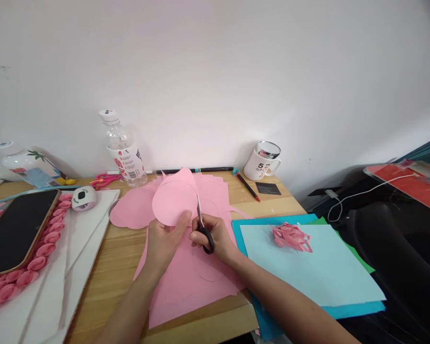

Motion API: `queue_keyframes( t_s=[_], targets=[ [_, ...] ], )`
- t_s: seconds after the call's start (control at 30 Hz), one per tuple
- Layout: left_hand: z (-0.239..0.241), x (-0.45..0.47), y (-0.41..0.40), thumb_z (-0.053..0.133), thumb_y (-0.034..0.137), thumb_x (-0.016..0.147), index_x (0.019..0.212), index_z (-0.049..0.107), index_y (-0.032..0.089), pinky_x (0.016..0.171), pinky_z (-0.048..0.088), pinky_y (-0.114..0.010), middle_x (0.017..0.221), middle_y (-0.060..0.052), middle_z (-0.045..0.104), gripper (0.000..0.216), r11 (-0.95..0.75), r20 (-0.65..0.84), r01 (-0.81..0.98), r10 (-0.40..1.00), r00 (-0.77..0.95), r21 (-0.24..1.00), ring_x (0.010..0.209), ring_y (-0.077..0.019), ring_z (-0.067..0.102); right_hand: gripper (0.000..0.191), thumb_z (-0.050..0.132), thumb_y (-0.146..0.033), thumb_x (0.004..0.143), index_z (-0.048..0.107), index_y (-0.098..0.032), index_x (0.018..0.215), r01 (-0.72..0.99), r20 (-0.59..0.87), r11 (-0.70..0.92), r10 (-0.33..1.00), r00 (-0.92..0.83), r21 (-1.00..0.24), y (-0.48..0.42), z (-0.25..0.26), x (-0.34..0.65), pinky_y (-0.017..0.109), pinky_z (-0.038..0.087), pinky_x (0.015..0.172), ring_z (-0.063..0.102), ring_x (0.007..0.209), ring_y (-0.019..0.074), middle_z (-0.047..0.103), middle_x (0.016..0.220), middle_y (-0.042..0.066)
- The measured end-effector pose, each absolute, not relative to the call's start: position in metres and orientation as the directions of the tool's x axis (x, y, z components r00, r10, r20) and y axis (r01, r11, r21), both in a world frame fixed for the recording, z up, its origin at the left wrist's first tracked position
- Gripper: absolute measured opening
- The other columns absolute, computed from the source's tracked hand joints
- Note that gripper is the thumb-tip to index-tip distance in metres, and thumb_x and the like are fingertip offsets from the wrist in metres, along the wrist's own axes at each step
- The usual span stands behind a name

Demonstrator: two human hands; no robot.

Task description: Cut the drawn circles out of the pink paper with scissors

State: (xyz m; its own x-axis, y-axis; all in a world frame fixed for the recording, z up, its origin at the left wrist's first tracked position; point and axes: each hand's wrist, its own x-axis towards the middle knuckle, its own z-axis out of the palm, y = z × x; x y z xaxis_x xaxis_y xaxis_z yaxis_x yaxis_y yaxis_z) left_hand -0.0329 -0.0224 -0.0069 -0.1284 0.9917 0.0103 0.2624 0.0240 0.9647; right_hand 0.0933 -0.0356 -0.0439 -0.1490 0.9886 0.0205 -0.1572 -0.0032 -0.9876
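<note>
My left hand [168, 241] pinches the lower edge of a piece of pink paper [174, 200] with a rounded outline. In my right hand [215, 236] is a pair of scissors [208, 241] with black handles, its blades pointing up at the right edge of that paper. Beneath both hands lie pink sheets [186, 296] with circles drawn on them. To the left of the held piece, rounded pink cutouts [134, 208] rest on the table.
Light blue sheets [308, 277] carry crumpled pink strips [292, 236] at right. A mug [260, 165], a pencil [248, 186] and a plastic bottle [125, 153] stand or lie along the wall. At left, a phone [19, 229] lies over pink paper roses [37, 263].
</note>
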Motion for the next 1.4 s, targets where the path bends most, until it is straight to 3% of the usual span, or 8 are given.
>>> queue_keyframes(
  t_s=[0.23, 0.47, 0.6, 0.9, 1.4],
  targets=[
    [-0.006, -0.033, -0.021, 0.068, 0.041, 0.061, 0.075, 0.067, 0.013, 0.062, 0.054, -0.029, 0.076, -0.007, 0.073, 0.032, 0.019, 0.023, 0.243, 0.985, -0.171, 0.970, 0.075, -0.0234, 0.067, 0.038, 0.078, -0.043, 0.057, 0.050, -0.017, 0.063, -0.189, 0.043, 0.012, 0.986, -0.163, -0.982, -0.035, -0.047, 0.089, 0.022, 0.032, 0.046, 0.038, 0.047, 0.0078, 0.045, 0.052, -0.005],
    [-0.006, -0.033, -0.022, 0.069, 0.037, 0.060, 0.094, 0.067, 0.013, 0.079, 0.053, -0.034, 0.095, -0.009, 0.073, 0.042, 0.001, 0.019, 0.223, 0.996, -0.089, 0.975, 0.096, -0.0261, 0.065, 0.039, 0.075, -0.047, 0.060, 0.052, -0.018, 0.073, -0.171, 0.073, 0.057, 0.993, -0.091, -0.984, -0.029, -0.043, 0.100, 0.023, 0.031, 0.051, 0.038, 0.055, 0.0095, 0.046, 0.061, -0.004],
    [-0.004, -0.034, -0.022, 0.068, 0.040, 0.063, 0.084, 0.069, 0.014, 0.080, 0.053, -0.035, 0.089, -0.008, 0.073, 0.034, 0.001, 0.019, 0.208, 0.995, -0.093, 0.978, 0.095, -0.0262, 0.065, 0.040, 0.074, -0.047, 0.063, 0.053, -0.019, 0.081, -0.186, 0.065, 0.042, 0.991, -0.115, -0.982, -0.027, -0.045, 0.105, 0.023, 0.030, 0.051, 0.039, 0.055, 0.0098, 0.045, 0.060, -0.004],
    [-0.007, -0.037, -0.020, 0.068, 0.041, 0.064, 0.077, 0.065, 0.014, 0.073, 0.053, -0.032, 0.088, -0.009, 0.072, 0.030, 0.040, -0.011, 0.174, 0.986, -0.165, 0.984, 0.086, -0.0237, 0.066, 0.040, 0.078, -0.044, 0.060, 0.054, -0.017, 0.078, -0.203, 0.035, -0.043, 0.929, -0.367, -0.978, -0.032, -0.047, 0.103, 0.022, 0.027, 0.046, 0.033, 0.049, 0.0071, 0.043, 0.057, -0.006],
    [-0.006, -0.041, -0.019, 0.072, 0.039, 0.059, 0.108, 0.060, 0.013, 0.086, 0.049, -0.040, 0.108, -0.013, 0.066, 0.056, 0.048, -0.058, 0.109, 0.994, 0.089, 0.993, 0.102, -0.0284, 0.060, 0.045, 0.077, -0.049, 0.058, 0.048, -0.017, 0.070, -0.174, 0.093, 0.039, 0.946, -0.312, -0.984, -0.028, -0.042, 0.107, 0.023, 0.030, 0.052, 0.037, 0.057, 0.0091, 0.046, 0.064, -0.003]
  ],
)
